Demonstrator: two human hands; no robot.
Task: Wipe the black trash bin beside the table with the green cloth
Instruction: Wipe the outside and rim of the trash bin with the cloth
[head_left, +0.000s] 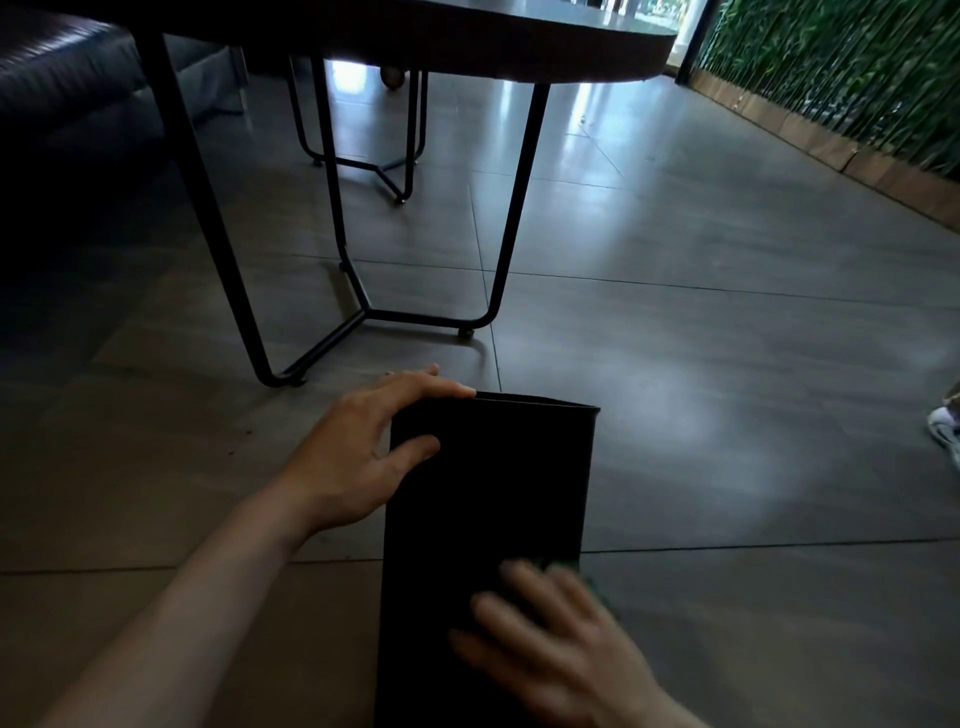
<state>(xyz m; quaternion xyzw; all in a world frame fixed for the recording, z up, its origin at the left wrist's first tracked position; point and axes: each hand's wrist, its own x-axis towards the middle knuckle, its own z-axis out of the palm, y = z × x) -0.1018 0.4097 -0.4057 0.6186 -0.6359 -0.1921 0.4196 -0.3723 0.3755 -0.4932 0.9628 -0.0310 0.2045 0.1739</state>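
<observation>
The black trash bin (488, 499) lies tipped toward me on the floor, its open rim at the far end. My left hand (358, 447) grips the bin's far left corner, fingers over the rim and thumb on the upper face. My right hand (545, 639), blurred, presses flat on the near part of the bin's upper face. Only a small dark green edge of the green cloth (589, 579) shows under its fingers, at the bin's right edge.
A dark round table (467, 47) on thin black metal legs (498, 249) stands just beyond the bin. A dark sofa (67, 93) is at the far left. A green plant wall (841, 67) lines the right. Someone's white shoe (945, 436) shows at the right edge.
</observation>
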